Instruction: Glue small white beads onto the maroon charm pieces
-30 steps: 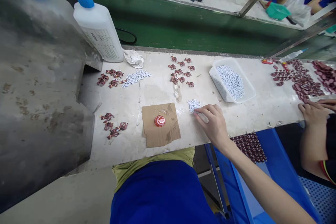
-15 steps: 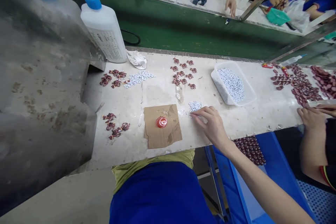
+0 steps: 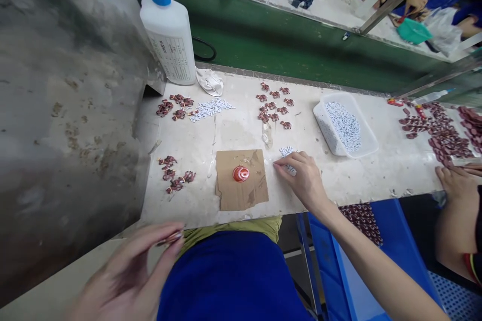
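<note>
My left hand (image 3: 139, 261) is at the lower left, in front of the table edge, with thumb and fingertips pinched on a small brown piece (image 3: 171, 237) that is mostly hidden. On the table, my right hand (image 3: 301, 178) rests beside a small pile of white-and-dark bits (image 3: 287, 151) and partly covers it. Its thumb and index finger press together; whatever is between them is too small to make out. Left of that hand lies a cardboard square (image 3: 244, 195) bearing a glossy red round blob or cap (image 3: 241, 174).
Small brown figures lie in groups at the left (image 3: 175, 175) and the back (image 3: 273, 105). A white bottle with a blue nozzle (image 3: 169, 40) stands by a metal panel (image 3: 75, 110). A clear tub (image 3: 371, 145) holds white bits. A co-worker's hand (image 3: 457, 183) is at the right.
My left hand has come into view at the lower left, pinching a small brown piece. My right hand stays by the small pile, covering more of it. The view has shifted slightly.
</note>
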`<state>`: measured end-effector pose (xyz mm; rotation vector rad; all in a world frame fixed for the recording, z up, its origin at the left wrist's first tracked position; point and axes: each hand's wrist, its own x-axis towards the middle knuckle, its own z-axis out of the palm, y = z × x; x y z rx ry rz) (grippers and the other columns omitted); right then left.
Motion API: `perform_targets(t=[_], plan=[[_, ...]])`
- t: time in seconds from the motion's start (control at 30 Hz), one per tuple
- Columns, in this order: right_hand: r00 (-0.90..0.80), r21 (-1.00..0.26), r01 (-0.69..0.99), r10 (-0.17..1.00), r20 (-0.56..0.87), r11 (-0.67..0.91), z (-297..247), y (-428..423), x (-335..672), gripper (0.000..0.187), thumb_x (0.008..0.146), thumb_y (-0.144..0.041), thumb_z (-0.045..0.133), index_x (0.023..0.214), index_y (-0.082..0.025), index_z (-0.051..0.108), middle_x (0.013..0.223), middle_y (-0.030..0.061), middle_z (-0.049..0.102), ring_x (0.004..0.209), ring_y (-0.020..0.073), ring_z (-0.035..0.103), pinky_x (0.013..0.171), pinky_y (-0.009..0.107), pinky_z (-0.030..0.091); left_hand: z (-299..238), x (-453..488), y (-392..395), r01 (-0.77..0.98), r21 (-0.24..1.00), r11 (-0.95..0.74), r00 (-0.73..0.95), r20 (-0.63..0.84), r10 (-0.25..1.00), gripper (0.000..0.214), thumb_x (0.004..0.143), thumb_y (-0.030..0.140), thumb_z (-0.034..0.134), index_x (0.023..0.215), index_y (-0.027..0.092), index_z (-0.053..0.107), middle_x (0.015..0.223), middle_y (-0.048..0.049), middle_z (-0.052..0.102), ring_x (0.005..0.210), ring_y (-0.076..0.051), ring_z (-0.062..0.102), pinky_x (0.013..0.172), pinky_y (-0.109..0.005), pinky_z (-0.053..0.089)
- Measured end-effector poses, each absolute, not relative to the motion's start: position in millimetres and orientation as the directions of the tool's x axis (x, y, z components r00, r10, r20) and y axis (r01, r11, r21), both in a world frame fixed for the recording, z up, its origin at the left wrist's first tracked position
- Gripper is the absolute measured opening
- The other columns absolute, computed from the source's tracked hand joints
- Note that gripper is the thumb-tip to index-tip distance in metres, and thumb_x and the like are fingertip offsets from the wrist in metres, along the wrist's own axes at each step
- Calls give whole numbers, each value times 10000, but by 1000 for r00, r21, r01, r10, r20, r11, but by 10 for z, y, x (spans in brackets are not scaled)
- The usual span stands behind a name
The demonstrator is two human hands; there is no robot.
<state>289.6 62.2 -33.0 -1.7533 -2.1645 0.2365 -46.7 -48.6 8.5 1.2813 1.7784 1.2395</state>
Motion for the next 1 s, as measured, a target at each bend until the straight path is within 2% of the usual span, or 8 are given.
perform_targets(t=[0.07,0.2,0.3,0.37,0.43,0.53,0.73,1.0], plan=[[-177,-397,890,972,152,225,-309,621,2879,141,987,-248,622,901,-221,730,877,75,720,851,275,629,763,426,477,40,-376,-340,306,948,94,-259,-12,966,148,819,290,810,945,235,757,957,22,778,863,-52,745,891,-33,570],[-173,-542,811,976,135,218,-205,592,2756,110,979,-227,616,917,-218,706,905,64,729,852,240,671,768,391,528,-18,-195,-124,123,983,133,-181,-110,977,126,839,268,786,947,221,739,976,-2,793,910,-121,777,889,-104,609],[-197,-710,680,979,62,182,-109,567,2602,59,957,-214,652,937,-227,706,900,25,751,812,197,698,765,352,551,-88,-108,-49,94,980,175,-138,-161,977,146,826,306,799,922,205,753,973,-12,788,893,-107,771,875,-89,602],[-241,-756,628,970,33,182,-64,568,2506,56,941,-195,671,947,-229,715,885,8,756,798,180,707,763,332,560,-139,-70,-26,84,974,213,-120,-202,972,147,796,316,822,889,217,764,897,14,780,818,-68,755,821,-37,577],[-291,-759,612,956,45,222,-43,583,2436,78,939,-177,670,970,-228,722,883,6,755,802,173,709,761,322,565,-178,-36,-15,41,967,250,-128,-243,961,152,772,312,835,868,226,754,836,36,773,766,-57,750,778,-21,569],[-343,-735,613,936,83,290,-38,618,2385,116,949,-160,669,1020,-229,729,899,9,755,807,169,706,747,314,573,-198,5,-14,-11,962,273,-125,-272,954,188,760,302,836,912,238,744,857,41,784,798,-76,766,807,-50,583],[-383,-680,633,913,141,370,-49,653,2360,134,963,-136,671,1031,-223,747,994,39,774,874,190,724,751,332,580,-207,6,-31,23,956,291,-85,-288,954,141,782,340,819,884,248,788,887,22,791,817,-99,772,792,-69,600],[-434,-627,630,877,204,458,-55,655,2338,144,989,-135,643,1058,-202,750,1006,59,769,902,190,731,776,336,593,-236,-3,-36,27,960,279,-95,-275,957,169,786,332,821,938,268,787,909,40,792,844,-87,771,824,-63,593]])
